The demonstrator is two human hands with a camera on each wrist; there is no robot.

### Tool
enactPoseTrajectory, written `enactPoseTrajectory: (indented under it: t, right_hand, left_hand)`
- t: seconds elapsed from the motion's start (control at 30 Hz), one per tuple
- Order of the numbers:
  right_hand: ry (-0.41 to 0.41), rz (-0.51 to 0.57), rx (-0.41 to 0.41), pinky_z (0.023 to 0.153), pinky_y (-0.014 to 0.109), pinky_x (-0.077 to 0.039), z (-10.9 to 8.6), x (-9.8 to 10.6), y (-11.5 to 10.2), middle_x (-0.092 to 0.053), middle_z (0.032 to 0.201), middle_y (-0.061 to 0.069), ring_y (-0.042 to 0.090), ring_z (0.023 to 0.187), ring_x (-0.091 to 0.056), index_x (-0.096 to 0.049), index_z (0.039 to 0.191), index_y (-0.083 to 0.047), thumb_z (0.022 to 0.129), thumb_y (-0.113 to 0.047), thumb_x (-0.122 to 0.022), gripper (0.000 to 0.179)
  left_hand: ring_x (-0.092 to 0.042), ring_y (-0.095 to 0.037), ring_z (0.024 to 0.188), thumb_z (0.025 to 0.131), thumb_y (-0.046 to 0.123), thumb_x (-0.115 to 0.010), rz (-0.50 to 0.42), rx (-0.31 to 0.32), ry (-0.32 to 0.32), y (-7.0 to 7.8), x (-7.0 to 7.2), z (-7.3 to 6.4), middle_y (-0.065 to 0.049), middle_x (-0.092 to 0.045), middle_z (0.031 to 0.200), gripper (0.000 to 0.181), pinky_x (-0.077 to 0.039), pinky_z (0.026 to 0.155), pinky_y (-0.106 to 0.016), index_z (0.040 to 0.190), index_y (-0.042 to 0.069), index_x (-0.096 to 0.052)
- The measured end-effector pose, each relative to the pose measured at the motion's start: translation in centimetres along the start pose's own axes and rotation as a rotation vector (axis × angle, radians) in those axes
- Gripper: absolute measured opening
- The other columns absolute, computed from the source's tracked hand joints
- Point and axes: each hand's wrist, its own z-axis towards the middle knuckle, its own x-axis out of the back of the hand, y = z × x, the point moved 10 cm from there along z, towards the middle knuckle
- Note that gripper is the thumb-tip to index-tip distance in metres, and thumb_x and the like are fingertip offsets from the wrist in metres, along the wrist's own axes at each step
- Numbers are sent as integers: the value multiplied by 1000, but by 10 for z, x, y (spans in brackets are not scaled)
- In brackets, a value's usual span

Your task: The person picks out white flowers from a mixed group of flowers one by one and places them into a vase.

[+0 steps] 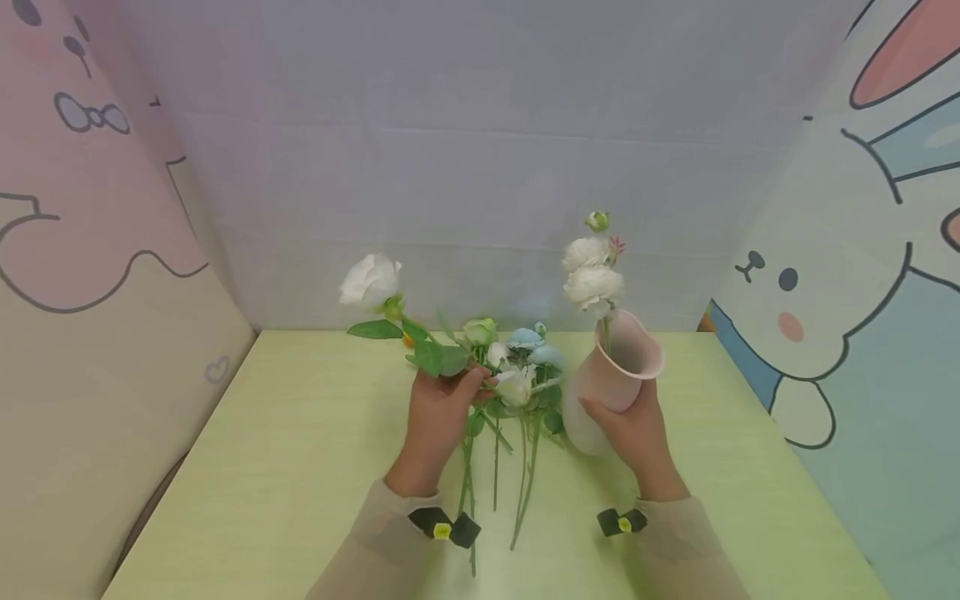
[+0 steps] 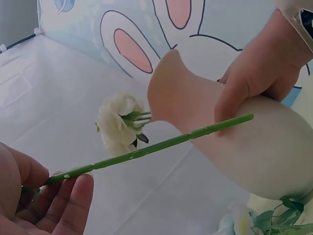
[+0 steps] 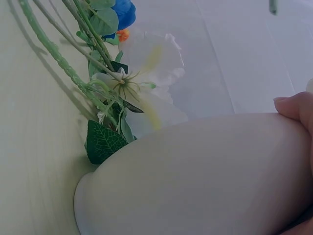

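Two hands busy here: the left hand (image 1: 446, 408) has a white flower (image 1: 371, 282) pinched by its green stem (image 2: 161, 146), up off the table (image 1: 315, 450). The right hand (image 1: 637, 425) is wrapped round a pale, tilted vase (image 1: 596, 383), toward the far edge, right of middle, white blooms (image 1: 594, 285) poking out. Loose flowers (image 1: 516, 385) lie between, stems toward the near edge.

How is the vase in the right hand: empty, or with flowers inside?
Not empty: the vase has white flowers in it; in the head view, their stems go down inside its opening.
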Motion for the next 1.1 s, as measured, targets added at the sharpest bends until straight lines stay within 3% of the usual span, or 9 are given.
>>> enactPoseTrajectory:
  t: [0.13, 0.33, 0.43, 0.6, 0.8, 0.97, 1.1]
  right_hand:
    - [-1, 9, 1, 106, 53, -40, 0, 0, 1, -48, 143, 14, 30, 125, -51, -25, 159, -15, 82, -13, -88, 100]
    - [1, 9, 1, 106, 53, -40, -1, -1, 2, -48, 142, 15, 30, 124, -51, -25, 159, -14, 82, -12, -88, 99]
    - [4, 8, 5, 106, 52, -41, -1, -1, 1, -48, 142, 14, 30, 124, -51, -25, 159, -15, 81, -11, -88, 100]
    - [-5, 3, -7, 107, 53, -40, -2, 0, 0, -48, 143, 15, 31, 125, -51, -23, 159, -15, 80, -10, -88, 102]
    - [-8, 3, 1, 108, 52, -39, -2, -1, -1, -47, 144, 15, 30, 128, -50, -24, 159, -12, 81, -12, -89, 101]
    - [-1, -2, 10, 109, 52, -39, -2, 0, -1, -48, 144, 14, 29, 128, -50, -26, 157, -11, 81, -11, -89, 99]
    - [4, -7, 7, 108, 52, -39, -1, 0, 0, -47, 144, 14, 29, 128, -50, -26, 157, -11, 80, -10, -89, 99]
  left_hand:
    - [-72, -24, 88, 100, -2, -64, -25, -26, -7, 7, -9, 3, -28, -66, 100, 17, -62, 81, -45, 116, -1, -59]
    - [-72, -26, 90, 100, -2, -64, -101, -86, 4, 18, -19, 4, -18, -68, 98, 15, -61, 82, -45, 114, 0, -58]
    - [-72, -26, 92, 101, -2, -62, -117, -141, -5, 25, -24, 5, -23, -66, 101, 15, -61, 83, -45, 115, -2, -59]
    - [-70, -34, 97, 104, 0, -58, -95, -238, -40, 39, -34, 7, -37, -59, 106, 14, -59, 87, -49, 117, -5, -57]
    - [-70, -34, 99, 105, -1, -55, -79, -283, -43, 52, -41, 10, -27, -63, 106, 13, -59, 88, -50, 117, -5, -56]
    - [-68, -42, 98, 105, -2, -55, -74, -329, -33, 60, -43, 12, -29, -63, 104, 13, -60, 85, -49, 116, -8, -56]
    - [-69, -38, 95, 105, -2, -55, -52, -364, -20, 65, -43, 16, -29, -63, 102, 12, -60, 84, -49, 116, -7, -56]
